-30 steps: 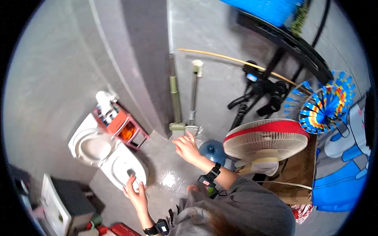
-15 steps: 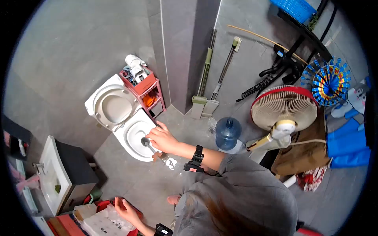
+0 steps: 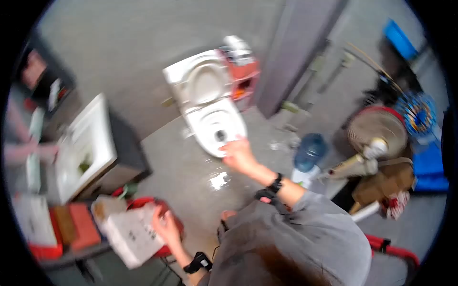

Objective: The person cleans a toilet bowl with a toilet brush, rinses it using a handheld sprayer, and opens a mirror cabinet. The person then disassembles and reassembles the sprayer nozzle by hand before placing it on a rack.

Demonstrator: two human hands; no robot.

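Note:
My right hand (image 3: 239,155) is closed around the handle of a toilet brush, just above the front rim of a white toilet (image 3: 199,125). The grey head of the toilet brush (image 3: 220,135) is over the bowl; blur hides whether it touches the inside. The seat and lid stand raised. My left hand (image 3: 166,228) is held low at the left with its fingers apart and nothing in them. It is nearest to a white package (image 3: 131,236) by a red basin (image 3: 177,221).
Left of the toilet is a white washbasin (image 3: 107,138) on a dark cabinet. A pink rack (image 3: 244,90) stands beside the toilet. To the right are a blue water bottle (image 3: 310,150) and a fan (image 3: 374,128). A wet patch (image 3: 219,180) shines on the floor.
The view has swung so that the toilet and washbasin appear further right. My right hand still grips the toilet brush over the bowl, and my left hand remains empty.

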